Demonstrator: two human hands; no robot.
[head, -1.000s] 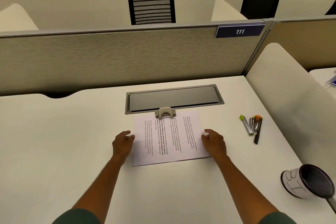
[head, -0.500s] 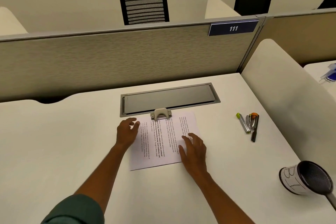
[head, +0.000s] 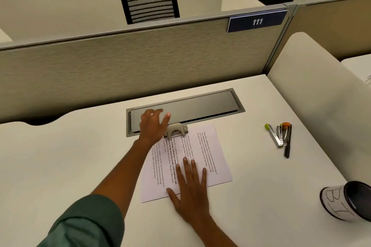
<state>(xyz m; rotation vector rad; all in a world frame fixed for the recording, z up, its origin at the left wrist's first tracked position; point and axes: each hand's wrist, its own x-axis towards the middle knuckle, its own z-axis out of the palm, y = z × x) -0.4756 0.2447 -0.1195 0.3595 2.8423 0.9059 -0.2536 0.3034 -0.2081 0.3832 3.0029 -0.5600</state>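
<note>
Here, right hand [head: 190, 192] spread flat on sheet [head: 212, 152], left hand [head: 152, 126] open just beside hole punch [head: 176, 129]

A blue plate [head: 257, 21] at the right end of the partition [head: 140, 62] behind the worktop [head: 60, 166] reads "111" in white. The printed sheet [head: 210, 152] mid-worktop is mostly too small to read, though a bold line gives "community bonds, local traditions, and". The cup [head: 337, 202] lying at the right edge bears hand-drawn letters, apparently "BT".

Head view, down onto desk [head: 60, 166]
</note>
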